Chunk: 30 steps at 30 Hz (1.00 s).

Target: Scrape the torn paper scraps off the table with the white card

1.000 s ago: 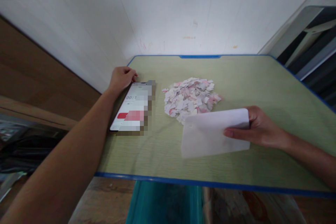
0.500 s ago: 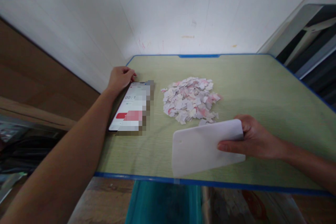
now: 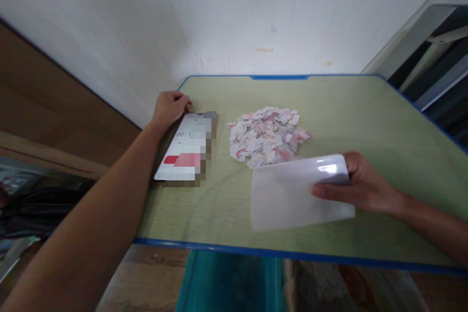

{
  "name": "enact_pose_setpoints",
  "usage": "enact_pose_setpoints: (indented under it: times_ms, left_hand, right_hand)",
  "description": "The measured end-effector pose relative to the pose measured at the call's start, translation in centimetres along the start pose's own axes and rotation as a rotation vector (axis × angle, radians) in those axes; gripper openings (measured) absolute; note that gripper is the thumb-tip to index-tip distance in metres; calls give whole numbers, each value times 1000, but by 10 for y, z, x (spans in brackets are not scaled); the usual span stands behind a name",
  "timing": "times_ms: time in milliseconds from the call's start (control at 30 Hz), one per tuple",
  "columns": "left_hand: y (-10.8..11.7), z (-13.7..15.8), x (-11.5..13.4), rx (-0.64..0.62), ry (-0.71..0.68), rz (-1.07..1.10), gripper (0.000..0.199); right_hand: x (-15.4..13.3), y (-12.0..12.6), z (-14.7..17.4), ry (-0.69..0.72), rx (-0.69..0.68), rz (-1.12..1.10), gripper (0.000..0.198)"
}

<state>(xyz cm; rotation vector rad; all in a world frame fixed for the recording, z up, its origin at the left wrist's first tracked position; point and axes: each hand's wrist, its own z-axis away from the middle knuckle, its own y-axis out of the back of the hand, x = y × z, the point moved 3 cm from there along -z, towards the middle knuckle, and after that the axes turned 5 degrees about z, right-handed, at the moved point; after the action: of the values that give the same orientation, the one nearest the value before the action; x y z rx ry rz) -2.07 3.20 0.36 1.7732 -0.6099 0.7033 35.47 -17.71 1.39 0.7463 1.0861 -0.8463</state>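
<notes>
Lengthwise, the white sheet (image 3: 285,197) points left from the right hand (image 3: 365,187).

A cramped indoor corner, perhaps in a home, is suggested, though the sort cannot be told for certain. A blue-edged table (image 3: 365,112) is set against a stained white wall (image 3: 234,24), flanked by a brown board (image 3: 47,92) and a grey frame (image 3: 411,36); below, a teal tub (image 3: 230,282) is seen
</notes>
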Motion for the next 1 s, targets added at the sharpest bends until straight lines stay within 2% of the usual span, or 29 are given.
enact_pose_setpoints:
  times_ms: [467, 667, 867, 1000]
  left_hand:
    - [1, 3, 6, -14, 16, -13, 11]
    - [2, 3, 5, -23, 16, -15, 11]
    - [1, 1, 3, -18, 6, -18, 11]
    - [1, 2, 3, -20, 14, -22, 12]
  right_hand:
    - [8, -6, 1, -37, -165, 103, 21]
    - [7, -7, 0, -35, -122, 115, 24]
    - [8, -7, 1, -9, -130, 205, 24]
    - [9, -6, 2, -5, -138, 186, 24]
